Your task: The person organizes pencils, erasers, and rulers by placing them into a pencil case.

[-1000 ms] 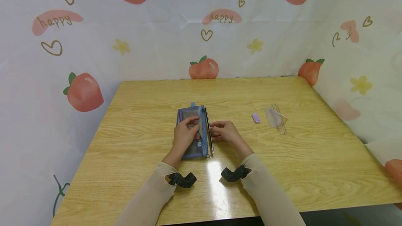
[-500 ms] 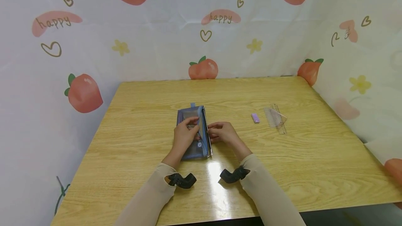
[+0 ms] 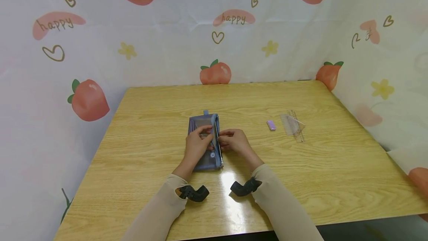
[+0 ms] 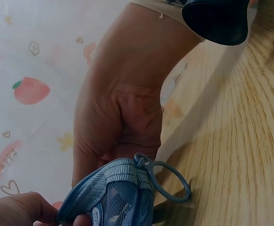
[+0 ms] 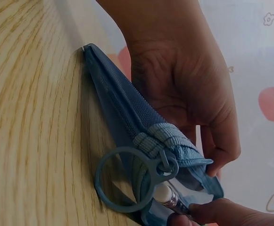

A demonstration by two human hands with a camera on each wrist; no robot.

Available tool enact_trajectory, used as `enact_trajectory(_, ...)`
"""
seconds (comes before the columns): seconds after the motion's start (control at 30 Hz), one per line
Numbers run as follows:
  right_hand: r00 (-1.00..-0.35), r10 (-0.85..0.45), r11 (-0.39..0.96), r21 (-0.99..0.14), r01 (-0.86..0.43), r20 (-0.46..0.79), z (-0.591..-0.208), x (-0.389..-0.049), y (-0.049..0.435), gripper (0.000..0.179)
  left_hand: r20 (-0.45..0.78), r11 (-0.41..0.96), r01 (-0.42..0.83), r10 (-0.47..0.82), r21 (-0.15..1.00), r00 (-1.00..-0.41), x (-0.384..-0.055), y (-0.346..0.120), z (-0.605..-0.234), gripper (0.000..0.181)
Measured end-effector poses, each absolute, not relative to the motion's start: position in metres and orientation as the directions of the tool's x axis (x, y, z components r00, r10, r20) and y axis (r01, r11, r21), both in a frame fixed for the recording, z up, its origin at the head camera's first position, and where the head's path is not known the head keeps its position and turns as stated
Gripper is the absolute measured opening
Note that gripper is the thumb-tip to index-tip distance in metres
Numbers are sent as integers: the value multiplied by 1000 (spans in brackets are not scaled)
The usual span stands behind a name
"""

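A blue mesh pencil case (image 3: 204, 162) lies on the table with its zip side to the right. My left hand (image 3: 197, 146) rests over it and pinches the upper edge of the zip opening, holding it raised, as the right wrist view shows. At that opening my right hand (image 3: 235, 140) pinches a pencil (image 5: 174, 200) between thumb and finger. The pencil's white eraser end shows just within the mouth of the case; most of its shaft is hidden. A ring-shaped zip pull (image 4: 172, 183) hangs at the near end.
A purple eraser (image 3: 271, 125) lies on the wooden table (image 3: 150, 122) to the right. Beyond it are a clear set square (image 3: 288, 125) and a clear ruler (image 3: 299, 135), overlapping. A patterned cloth (image 3: 167, 55) hangs behind and at the sides.
My right hand has moved left with the pencil, from beside the case into its zip opening. The left hand has stayed on the case.
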State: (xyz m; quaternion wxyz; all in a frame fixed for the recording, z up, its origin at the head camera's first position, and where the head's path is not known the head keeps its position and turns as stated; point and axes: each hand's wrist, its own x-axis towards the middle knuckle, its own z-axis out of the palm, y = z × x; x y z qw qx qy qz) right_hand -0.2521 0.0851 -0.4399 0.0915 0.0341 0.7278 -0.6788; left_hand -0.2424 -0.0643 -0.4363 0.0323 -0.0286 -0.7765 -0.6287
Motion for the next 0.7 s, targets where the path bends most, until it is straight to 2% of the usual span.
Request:
enact_trajectory(0.33,-989,-38,55,-989,141,-143,-439,-252,79,23,82,198,84,20,977,-996,-241,-64,-437,33)
enact_trajectory(0.53,-990,-36,98,-986,132,-136,-436,-251,77,24,73,205,75,19,976,-997,-240,-63,-437,34)
enact_trajectory(0.7,-988,-50,58,-988,144,-147,-435,-250,76,23,72,210,74,18,975,-997,-241,-64,-438,33)
